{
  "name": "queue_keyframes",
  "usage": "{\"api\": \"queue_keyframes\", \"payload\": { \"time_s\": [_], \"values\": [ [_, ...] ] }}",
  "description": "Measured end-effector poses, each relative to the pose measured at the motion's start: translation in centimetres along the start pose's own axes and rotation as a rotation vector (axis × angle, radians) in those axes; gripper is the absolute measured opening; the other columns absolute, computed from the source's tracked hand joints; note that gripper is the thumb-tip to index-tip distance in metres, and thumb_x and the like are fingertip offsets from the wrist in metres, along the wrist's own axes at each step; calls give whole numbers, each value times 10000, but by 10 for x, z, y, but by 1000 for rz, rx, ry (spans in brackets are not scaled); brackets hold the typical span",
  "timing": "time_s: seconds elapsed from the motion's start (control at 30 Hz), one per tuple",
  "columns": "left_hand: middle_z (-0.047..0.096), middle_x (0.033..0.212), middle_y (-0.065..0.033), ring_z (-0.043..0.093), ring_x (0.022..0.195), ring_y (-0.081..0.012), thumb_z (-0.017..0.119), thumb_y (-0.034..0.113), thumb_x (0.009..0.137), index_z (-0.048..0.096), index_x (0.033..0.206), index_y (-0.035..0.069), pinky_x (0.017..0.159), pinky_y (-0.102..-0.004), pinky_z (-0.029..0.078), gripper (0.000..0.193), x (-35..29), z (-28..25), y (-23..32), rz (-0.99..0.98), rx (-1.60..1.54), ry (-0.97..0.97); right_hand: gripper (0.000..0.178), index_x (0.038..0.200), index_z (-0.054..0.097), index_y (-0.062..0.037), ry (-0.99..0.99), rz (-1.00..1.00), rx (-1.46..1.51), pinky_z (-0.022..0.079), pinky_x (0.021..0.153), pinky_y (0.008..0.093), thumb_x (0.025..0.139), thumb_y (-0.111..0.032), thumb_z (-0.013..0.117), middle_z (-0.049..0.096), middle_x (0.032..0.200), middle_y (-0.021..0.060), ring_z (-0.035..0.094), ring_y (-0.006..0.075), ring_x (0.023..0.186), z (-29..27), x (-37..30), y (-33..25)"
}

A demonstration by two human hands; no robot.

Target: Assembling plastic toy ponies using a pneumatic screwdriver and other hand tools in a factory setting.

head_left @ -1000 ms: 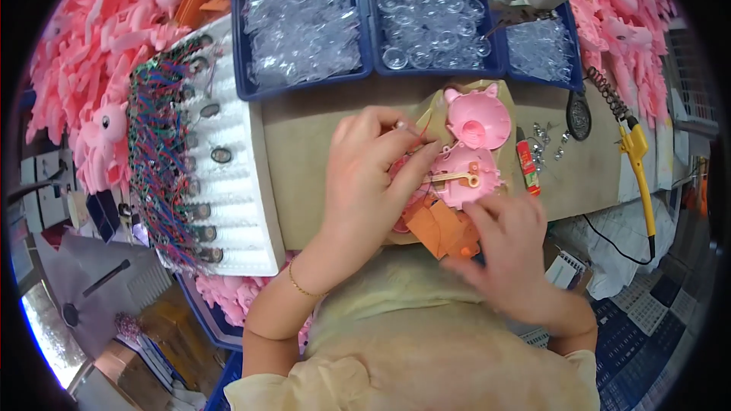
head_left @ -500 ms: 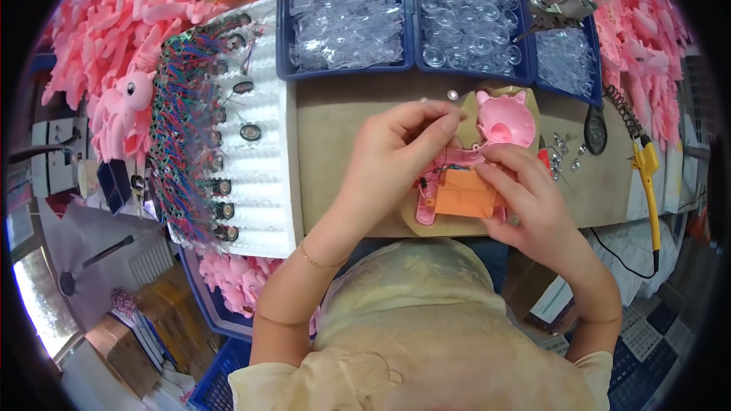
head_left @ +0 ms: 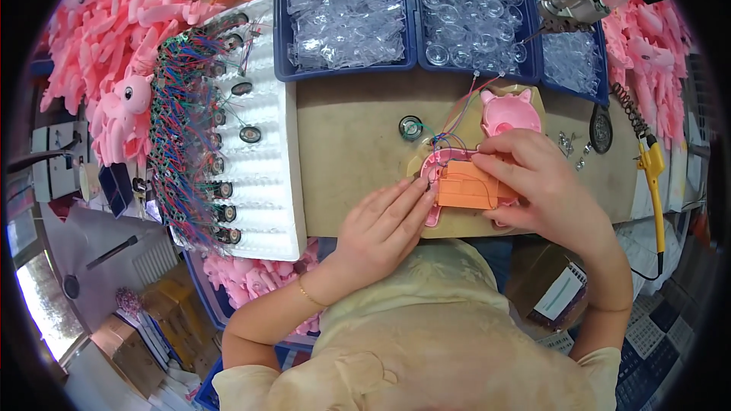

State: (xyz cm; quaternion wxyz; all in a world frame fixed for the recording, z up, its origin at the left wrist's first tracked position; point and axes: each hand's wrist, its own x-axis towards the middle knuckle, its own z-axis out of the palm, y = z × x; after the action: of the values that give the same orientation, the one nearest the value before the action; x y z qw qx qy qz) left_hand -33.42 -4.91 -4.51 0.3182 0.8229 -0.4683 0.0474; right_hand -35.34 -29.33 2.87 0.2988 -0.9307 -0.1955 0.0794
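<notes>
A pink toy shell half (head_left: pixel 431 217) lies on the work surface with an orange box-like part (head_left: pixel 461 185) in it. My right hand (head_left: pixel 537 183) grips the shell's right side, fingers at the upper edge and thumb at the lower. My left hand (head_left: pixel 384 224) rests against the shell's left side, fingers stretched out close together; its thumb is hidden. Thin coloured wires (head_left: pixel 449 141) rise from the shell's upper left, two running toward the blue trays. Beside them lies a small round speaker (head_left: pixel 411 129). A pink piece with small ears (head_left: pixel 512 113) sits just beyond my right hand.
Blue trays (head_left: pixel 415 68) of clear plastic parts stand at the back. White foam (head_left: pixel 278 183) on the left carries wired speakers (head_left: pixel 250 134). Pink toy parts (head_left: pixel 122 106) are heaped far left. A yellow-handled tool (head_left: pixel 651 171) hangs right, near small metal pieces (head_left: pixel 582 156).
My left hand has dropped from above the shell to its left side, fingers now straightened. The speaker and raised wires have come into sight. My right hand stays at the shell's right side.
</notes>
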Motion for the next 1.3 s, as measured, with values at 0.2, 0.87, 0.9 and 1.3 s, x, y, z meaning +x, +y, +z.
{"api": "queue_keyframes", "payload": {
  "time_s": [0.2,0.87,0.9,1.3],
  "values": [
    [561,1173,-112,552,1017,-256,681,66,688,578,1131,23,838,-364,444,457,4,-2,1,22,-24,-14,601,1123,543,-1,104,-3,-194,412,896,406,573,-149,737,526,1091,124,508,317,1023,10,-11,-8],
    [558,1195,-26,493,1094,-185,614,186,776,559,1180,105,872,-348,373,416,71,-14,13,158,215,-240,287,950,611,-23,285,175,-72,422,654,331,715,-161,700,548,813,92,537,231,726,8,-28,11],
    [572,1157,-46,517,1056,-199,615,185,779,576,1145,92,844,-345,395,379,71,-14,14,125,187,-186,287,950,611,-23,290,160,-70,422,654,331,715,-161,700,548,813,92,537,231,726,8,-25,11],
    [552,772,-124,539,754,-306,671,231,755,591,827,3,676,-384,431,252,87,-8,0,-461,-217,-61,243,1089,589,4,41,715,1052,466,645,243,886,-99,505,594,740,28,568,85,721,4,40,11]
  ]
}}
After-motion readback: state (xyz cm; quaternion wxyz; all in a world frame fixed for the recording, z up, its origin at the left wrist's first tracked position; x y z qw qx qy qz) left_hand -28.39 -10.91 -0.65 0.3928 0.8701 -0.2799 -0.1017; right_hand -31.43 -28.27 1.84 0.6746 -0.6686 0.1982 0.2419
